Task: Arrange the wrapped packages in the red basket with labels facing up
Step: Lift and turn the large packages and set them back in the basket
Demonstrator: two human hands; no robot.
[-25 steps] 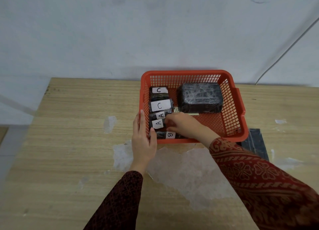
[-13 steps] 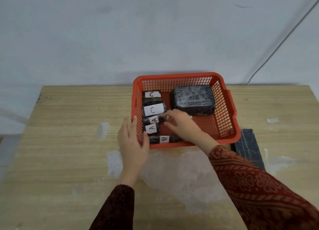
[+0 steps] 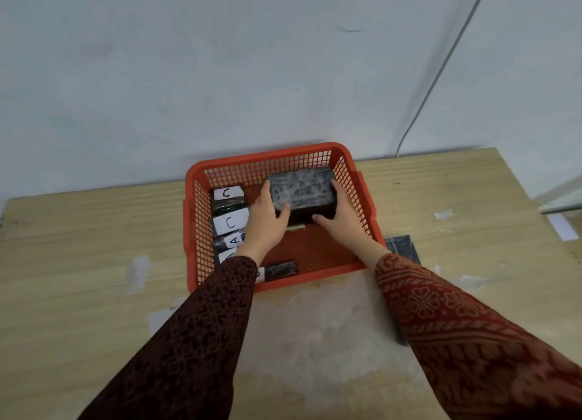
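- Both hands are inside the red basket [image 3: 359, 196] on the wooden table [image 3: 78, 246].
- The left hand [image 3: 266, 221] and right hand [image 3: 341, 219] clasp the large black wrapped package [image 3: 300, 189] from either side, near the far right corner; no label shows on top.
- Along the left wall lie small packages with labels up: C [image 3: 227, 194], C [image 3: 231, 222], A [image 3: 234, 240].
- Another small package [image 3: 280, 270] lies at the near wall, its label mostly hidden by the left sleeve [image 3: 201, 331].
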